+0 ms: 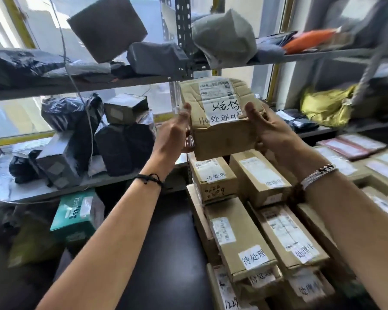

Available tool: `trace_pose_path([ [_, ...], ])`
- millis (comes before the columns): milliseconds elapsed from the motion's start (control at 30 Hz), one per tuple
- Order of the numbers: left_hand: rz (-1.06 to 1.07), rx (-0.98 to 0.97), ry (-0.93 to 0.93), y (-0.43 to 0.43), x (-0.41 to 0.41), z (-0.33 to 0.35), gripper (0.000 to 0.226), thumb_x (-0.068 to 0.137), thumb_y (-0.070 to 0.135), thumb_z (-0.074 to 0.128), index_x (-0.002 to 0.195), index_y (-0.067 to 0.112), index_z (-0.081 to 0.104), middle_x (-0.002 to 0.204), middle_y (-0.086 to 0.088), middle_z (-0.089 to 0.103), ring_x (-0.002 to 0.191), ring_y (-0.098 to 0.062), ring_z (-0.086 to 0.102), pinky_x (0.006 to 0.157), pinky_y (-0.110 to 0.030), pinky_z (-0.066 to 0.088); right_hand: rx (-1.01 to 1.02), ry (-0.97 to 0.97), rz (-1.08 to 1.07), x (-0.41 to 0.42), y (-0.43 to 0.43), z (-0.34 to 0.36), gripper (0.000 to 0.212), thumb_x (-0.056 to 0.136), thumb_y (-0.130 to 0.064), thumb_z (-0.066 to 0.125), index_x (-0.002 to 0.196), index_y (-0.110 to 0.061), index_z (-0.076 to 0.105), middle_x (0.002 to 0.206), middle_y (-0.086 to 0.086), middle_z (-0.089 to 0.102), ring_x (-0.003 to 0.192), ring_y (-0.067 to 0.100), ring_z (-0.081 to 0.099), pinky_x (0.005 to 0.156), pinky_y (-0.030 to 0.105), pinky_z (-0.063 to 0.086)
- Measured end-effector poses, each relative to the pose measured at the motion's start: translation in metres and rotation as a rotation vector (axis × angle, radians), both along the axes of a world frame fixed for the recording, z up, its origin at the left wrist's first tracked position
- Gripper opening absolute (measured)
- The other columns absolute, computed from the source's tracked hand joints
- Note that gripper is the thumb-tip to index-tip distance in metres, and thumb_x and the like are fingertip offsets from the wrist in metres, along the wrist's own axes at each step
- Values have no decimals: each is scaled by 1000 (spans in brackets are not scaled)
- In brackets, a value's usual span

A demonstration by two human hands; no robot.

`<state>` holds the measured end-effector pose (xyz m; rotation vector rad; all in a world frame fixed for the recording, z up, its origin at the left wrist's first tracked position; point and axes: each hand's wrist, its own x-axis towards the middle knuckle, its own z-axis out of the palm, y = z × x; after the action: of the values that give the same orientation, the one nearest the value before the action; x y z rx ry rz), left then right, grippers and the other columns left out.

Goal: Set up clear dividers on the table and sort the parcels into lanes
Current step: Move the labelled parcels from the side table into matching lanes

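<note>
I hold a worn brown cardboard parcel [220,137] with a white shipping label and handwriting, lifted above the stacked boxes at centre. My left hand [177,128] grips its left side and my right hand [267,128] grips its right side. Below it lie several brown cardboard parcels [240,238] with white stickers, packed in rows on the right. No clear divider is visible.
A metal shelf rack [184,30] stands ahead. Black and grey bagged parcels [112,139] crowd its left shelves. A green box [76,215] sits low at left. A yellow bag [323,106] and flat pink mailers [349,144] lie at right. A dark surface [173,242] shows between my arms.
</note>
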<state>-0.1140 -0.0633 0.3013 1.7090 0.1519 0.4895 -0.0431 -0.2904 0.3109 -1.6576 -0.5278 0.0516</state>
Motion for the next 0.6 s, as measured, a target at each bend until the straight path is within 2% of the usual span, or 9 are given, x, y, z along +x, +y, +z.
trace_pose_path([
  [167, -86, -19, 25, -56, 43, -7, 64, 92, 75, 50, 122, 25, 77, 112, 8, 80, 108, -21, 74, 98, -56, 58, -32, 16, -78, 30, -59, -3, 48, 96, -69, 52, 132, -37, 61, 98, -14, 73, 75, 6, 70, 47, 18, 48],
  [267, -69, -45, 42, -82, 67, -11, 60, 88, 74, 53, 112, 26, 81, 106, 8, 81, 102, -19, 77, 98, -54, 59, -52, 47, -83, 52, -85, -8, 40, 95, -71, 51, 122, -43, 61, 93, -20, 77, 71, -2, 72, 48, 18, 50],
  [367, -41, -37, 93, -111, 88, -24, 65, 84, 76, 54, 112, 24, 81, 104, 4, 81, 102, -24, 76, 99, -54, 58, -75, 87, -104, 74, -113, -20, 39, 99, -68, 49, 121, -37, 61, 77, -27, 74, 63, -6, 70, 44, 16, 48],
  [434, -41, -51, 123, -125, 97, -31, 60, 84, 75, 54, 104, 27, 83, 101, 0, 82, 96, -26, 77, 93, -56, 61, -82, 105, -106, 88, -125, -26, 40, 98, -68, 50, 118, -35, 61, 73, -26, 73, 62, -5, 70, 44, 16, 49],
  [500, -16, -71, 147, -132, 105, -34, 63, 83, 75, 55, 100, 21, 83, 102, -8, 81, 98, -31, 77, 94, -61, 59, -98, 114, -93, 101, -131, -31, 35, 97, -68, 51, 108, -37, 62, 76, -24, 74, 62, -5, 70, 45, 18, 50],
  [600, 14, -97, 166, -136, 116, -42, 55, 90, 69, 55, 99, 22, 83, 101, 4, 82, 97, -23, 78, 92, -58, 61, -110, 142, -57, 119, -135, -43, 35, 96, -70, 54, 110, -39, 63, 92, -14, 74, 64, -2, 72, 47, 21, 52],
])
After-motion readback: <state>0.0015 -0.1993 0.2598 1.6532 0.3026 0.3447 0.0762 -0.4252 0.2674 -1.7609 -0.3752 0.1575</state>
